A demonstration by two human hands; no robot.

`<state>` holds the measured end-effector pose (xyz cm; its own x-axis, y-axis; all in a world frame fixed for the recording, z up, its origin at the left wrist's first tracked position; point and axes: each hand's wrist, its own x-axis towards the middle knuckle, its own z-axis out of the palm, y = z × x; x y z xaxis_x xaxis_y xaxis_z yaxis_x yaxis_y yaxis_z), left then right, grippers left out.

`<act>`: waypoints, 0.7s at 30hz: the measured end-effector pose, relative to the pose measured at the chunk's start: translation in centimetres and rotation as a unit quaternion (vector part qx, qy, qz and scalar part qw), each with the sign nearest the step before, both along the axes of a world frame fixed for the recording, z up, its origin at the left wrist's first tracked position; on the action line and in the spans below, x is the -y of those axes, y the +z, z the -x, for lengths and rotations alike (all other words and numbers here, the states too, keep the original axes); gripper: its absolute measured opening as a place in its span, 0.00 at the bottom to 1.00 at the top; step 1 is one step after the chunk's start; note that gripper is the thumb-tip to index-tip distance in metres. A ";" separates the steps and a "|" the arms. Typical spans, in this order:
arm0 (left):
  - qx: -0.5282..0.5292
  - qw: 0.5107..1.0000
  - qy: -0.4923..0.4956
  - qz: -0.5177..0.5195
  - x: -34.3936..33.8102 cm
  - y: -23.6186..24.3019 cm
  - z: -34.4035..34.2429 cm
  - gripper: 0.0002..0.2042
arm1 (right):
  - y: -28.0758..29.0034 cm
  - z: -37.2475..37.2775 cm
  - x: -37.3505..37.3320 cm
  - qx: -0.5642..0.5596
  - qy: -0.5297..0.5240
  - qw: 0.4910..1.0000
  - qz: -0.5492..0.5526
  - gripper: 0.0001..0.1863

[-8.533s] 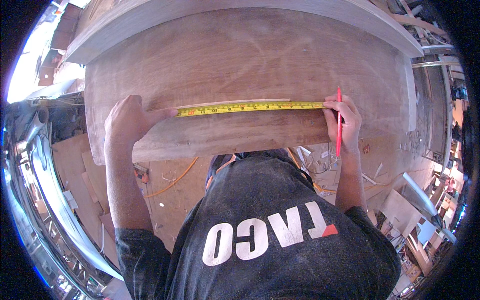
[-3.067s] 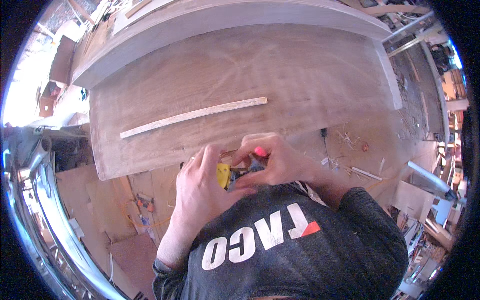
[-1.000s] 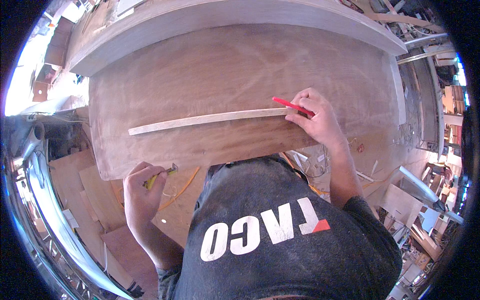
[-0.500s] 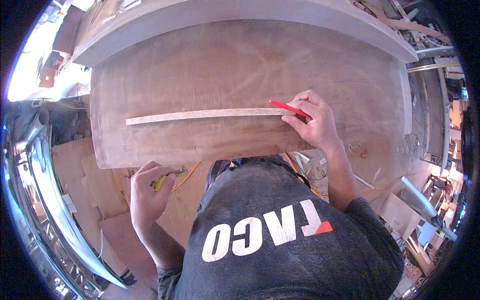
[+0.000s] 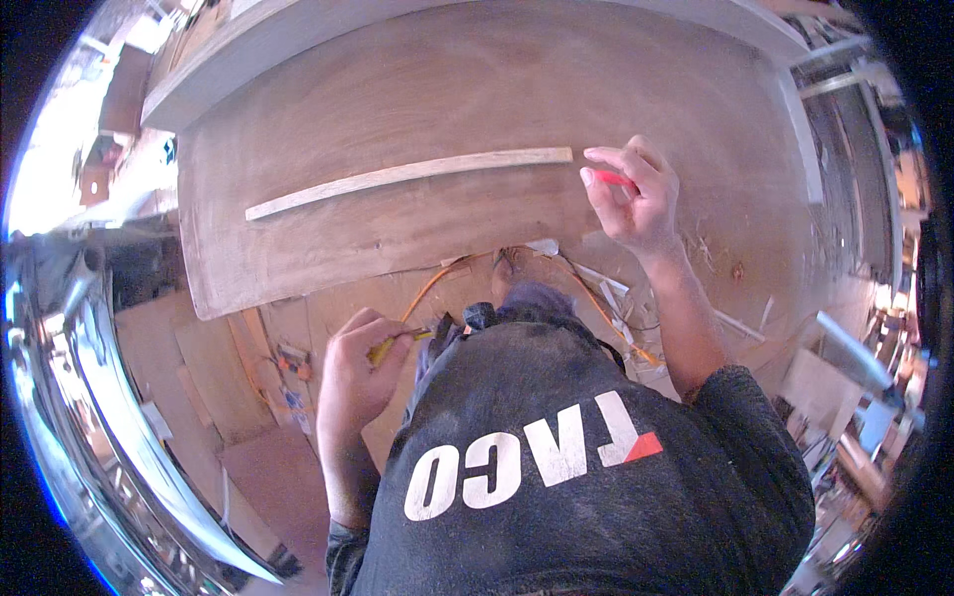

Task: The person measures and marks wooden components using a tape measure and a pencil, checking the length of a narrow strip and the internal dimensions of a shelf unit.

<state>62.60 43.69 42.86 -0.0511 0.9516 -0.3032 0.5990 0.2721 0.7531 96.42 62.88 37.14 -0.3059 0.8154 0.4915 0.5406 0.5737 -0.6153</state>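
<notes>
In my right hand (image 5: 641, 199), a red pencil (image 5: 613, 179) is held between the thumb and fingers, just off the right end of a thin, pale wooden strip (image 5: 407, 177). The strip lies slantwise on a broad brown wooden panel (image 5: 477, 99), its right end farther from me than its left. Below the panel's near edge, my left hand (image 5: 360, 372) is closed round a small yellow tool (image 5: 383, 350). Fingers cover most of that tool, so its kind is unclear; a narrow tip sticks out towards my body.
A raised pale board (image 5: 288, 50) borders the panel's far side. On the floor below lie an orange cord (image 5: 422, 295), an orange-and-dark tool (image 5: 294, 360) and wood scraps (image 5: 735, 323). Sheets and boards (image 5: 189, 368) lie at the left, more offcuts (image 5: 825, 382) at the right.
My right hand has let go of the strip's end and drawn away to the right, still with the pencil. The strip's right end now sits farther away. My left hand has moved right, towards my body.
</notes>
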 end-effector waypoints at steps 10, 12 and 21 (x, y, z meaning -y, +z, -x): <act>0.037 0.990 -0.114 0.071 6.7 -7.7 2.2 0.11 | -7.6 1.1 24.6 -0.057 -0.267 0.877 0.395 0.15; -0.013 0.988 -0.145 0.045 7.3 -8.8 1.3 0.12 | -7.7 3.0 28.7 -0.007 -0.231 0.876 0.424 0.17; -0.165 0.939 -0.294 -0.066 7.4 -5.8 -6.5 0.10 | -9.3 6.2 32.4 -0.176 -0.081 0.903 0.384 0.21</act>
<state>69.06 36.28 37.02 0.4243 0.8730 -0.2404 0.8229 -0.2610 0.5046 90.27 30.48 27.83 -0.0866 0.9773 -0.1934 0.2723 -0.1635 -0.9482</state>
